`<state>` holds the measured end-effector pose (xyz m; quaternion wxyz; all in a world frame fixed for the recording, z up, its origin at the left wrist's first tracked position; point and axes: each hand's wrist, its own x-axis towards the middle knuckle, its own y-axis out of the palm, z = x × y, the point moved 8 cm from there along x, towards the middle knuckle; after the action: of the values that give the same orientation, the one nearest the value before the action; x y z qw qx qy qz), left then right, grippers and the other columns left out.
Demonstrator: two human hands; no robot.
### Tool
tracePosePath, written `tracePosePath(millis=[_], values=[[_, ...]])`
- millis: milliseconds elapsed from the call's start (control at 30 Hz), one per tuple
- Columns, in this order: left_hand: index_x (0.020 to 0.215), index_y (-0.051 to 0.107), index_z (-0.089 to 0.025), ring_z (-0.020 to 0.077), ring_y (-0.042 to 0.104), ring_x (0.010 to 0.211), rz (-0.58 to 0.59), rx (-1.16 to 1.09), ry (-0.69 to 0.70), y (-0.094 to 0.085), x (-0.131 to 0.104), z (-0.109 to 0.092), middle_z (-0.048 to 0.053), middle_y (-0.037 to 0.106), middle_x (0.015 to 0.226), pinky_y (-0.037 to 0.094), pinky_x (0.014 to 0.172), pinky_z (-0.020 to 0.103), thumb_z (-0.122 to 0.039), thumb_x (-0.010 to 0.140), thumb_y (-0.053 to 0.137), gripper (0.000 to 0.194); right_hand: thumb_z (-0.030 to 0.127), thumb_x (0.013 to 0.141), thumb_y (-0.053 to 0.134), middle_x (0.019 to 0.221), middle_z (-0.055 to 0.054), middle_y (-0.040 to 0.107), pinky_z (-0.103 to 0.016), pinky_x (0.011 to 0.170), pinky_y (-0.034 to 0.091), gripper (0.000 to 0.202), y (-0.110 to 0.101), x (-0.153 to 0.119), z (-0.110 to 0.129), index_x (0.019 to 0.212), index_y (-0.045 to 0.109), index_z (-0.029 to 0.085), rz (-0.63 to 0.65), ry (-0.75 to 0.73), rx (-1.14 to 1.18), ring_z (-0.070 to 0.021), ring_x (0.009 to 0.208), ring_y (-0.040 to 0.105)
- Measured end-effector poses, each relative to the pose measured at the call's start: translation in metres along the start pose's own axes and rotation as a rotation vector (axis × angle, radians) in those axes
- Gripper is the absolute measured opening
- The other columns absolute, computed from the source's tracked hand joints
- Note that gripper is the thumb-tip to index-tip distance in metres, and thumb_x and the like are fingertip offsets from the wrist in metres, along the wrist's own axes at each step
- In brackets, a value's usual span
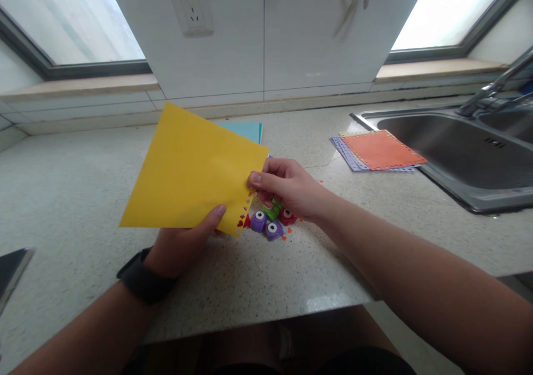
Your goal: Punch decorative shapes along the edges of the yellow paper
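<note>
Left of centre in the frame, a yellow paper sheet (187, 169) is held tilted above a pale speckled surface (258, 297). The person's left hand (189, 241) has its grip closed on the lower edge, thumb on top; the right hand's (287, 186) grip pinches the right edge, near small cut-out shapes (240, 223). Just below sit purple, green and red craft punches (273, 230). At right, an orange-topped stack of sheets (383, 150) lies beside a steel sink (458, 158).
</note>
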<state>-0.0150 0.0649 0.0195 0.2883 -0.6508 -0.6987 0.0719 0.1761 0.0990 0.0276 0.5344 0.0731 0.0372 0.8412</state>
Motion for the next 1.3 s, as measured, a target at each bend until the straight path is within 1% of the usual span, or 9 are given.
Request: tracePosePath(millis=[100,267,500,733,933,1000,1067,1200,1300], values=[[0.109,0.073,-0.028,0.0317,0.065,0.122,0.014,-0.004,0.002,0.001,0.000,0.001,0.004,0.077,0.116,0.049,0.112,0.048,-0.042,0.081,0.069,0.031,0.043,0.084,0.075,0.058,0.003,0.057,-0.021,0.042,0.034,0.033,0.000,0.000,0.001,0.073,0.056,0.018,-0.007,-0.001,-0.007,-0.0084,0.048,0.047],[0.111,0.071,-0.029,0.0346,0.060,0.128,0.041,-0.017,-0.004,0.002,0.001,0.001,0.005,0.076,0.120,0.041,0.118,0.053,-0.046,0.081,0.070,0.035,0.046,0.080,0.078,0.055,0.004,0.055,-0.019,0.039,0.029,0.038,0.001,-0.001,0.006,0.071,0.054,0.018,-0.012,-0.024,-0.007,-0.0068,0.044,0.043],[0.110,0.070,-0.031,0.0354,0.059,0.130,0.036,0.002,-0.017,0.000,0.001,0.004,0.005,0.077,0.115,0.037,0.119,0.055,-0.048,0.080,0.070,0.036,0.047,0.081,0.078,0.057,0.004,0.056,-0.020,0.041,0.032,0.037,0.000,0.000,0.006,0.073,0.055,0.019,-0.019,-0.029,-0.016,-0.0077,0.047,0.046],[0.106,0.071,-0.028,0.0316,0.065,0.121,0.018,0.020,-0.055,-0.002,0.002,0.002,0.004,0.077,0.111,0.044,0.115,0.049,-0.043,0.080,0.070,0.030,0.049,0.078,0.078,0.067,0.003,0.058,-0.022,0.046,0.037,0.037,-0.006,0.004,0.004,0.075,0.058,0.019,-0.057,-0.018,0.084,-0.0079,0.050,0.047],[0.100,0.072,-0.026,0.0313,0.065,0.120,-0.012,0.002,-0.121,-0.003,0.002,0.006,0.005,0.077,0.111,0.044,0.115,0.048,-0.042,0.078,0.073,0.028,0.048,0.075,0.079,0.063,0.005,0.048,-0.022,0.046,0.037,0.037,-0.019,0.003,0.013,0.071,0.056,0.020,-0.137,-0.032,0.185,-0.0088,0.053,0.047],[0.101,0.072,-0.026,0.0317,0.064,0.121,-0.013,-0.019,-0.137,-0.003,0.001,0.008,0.005,0.076,0.112,0.045,0.114,0.048,-0.042,0.078,0.073,0.028,0.050,0.078,0.076,0.060,0.006,0.046,-0.023,0.047,0.036,0.035,-0.028,0.004,0.014,0.072,0.058,0.020,-0.184,-0.055,0.137,-0.0093,0.052,0.046],[0.103,0.072,-0.026,0.0319,0.065,0.120,-0.011,-0.047,-0.153,-0.003,0.000,0.010,0.006,0.076,0.113,0.047,0.113,0.048,-0.041,0.078,0.074,0.030,0.053,0.081,0.072,0.062,0.004,0.050,-0.024,0.049,0.036,0.034,-0.040,0.006,0.016,0.076,0.062,0.020,-0.254,-0.089,0.039,-0.0097,0.053,0.045],[0.105,0.072,-0.024,0.0320,0.066,0.117,-0.009,-0.111,-0.171,-0.002,-0.001,0.012,0.007,0.076,0.114,0.049,0.111,0.050,-0.040,0.078,0.074,0.031,0.053,0.083,0.068,0.072,-0.001,0.064,-0.028,0.057,0.040,0.034,-0.062,0.007,0.019,0.080,0.070,0.019,-0.399,-0.124,-0.273,-0.0117,0.059,0.049],[0.108,0.072,-0.023,0.0315,0.068,0.114,0.004,-0.183,-0.206,0.001,-0.001,0.014,0.007,0.076,0.117,0.052,0.108,0.049,-0.039,0.080,0.073,0.032,0.051,0.085,0.066,0.080,-0.004,0.071,-0.031,0.063,0.042,0.033,-0.076,0.008,0.019,0.088,0.075,0.019,-0.474,-0.077,-0.531,-0.0155,0.067,0.056]])
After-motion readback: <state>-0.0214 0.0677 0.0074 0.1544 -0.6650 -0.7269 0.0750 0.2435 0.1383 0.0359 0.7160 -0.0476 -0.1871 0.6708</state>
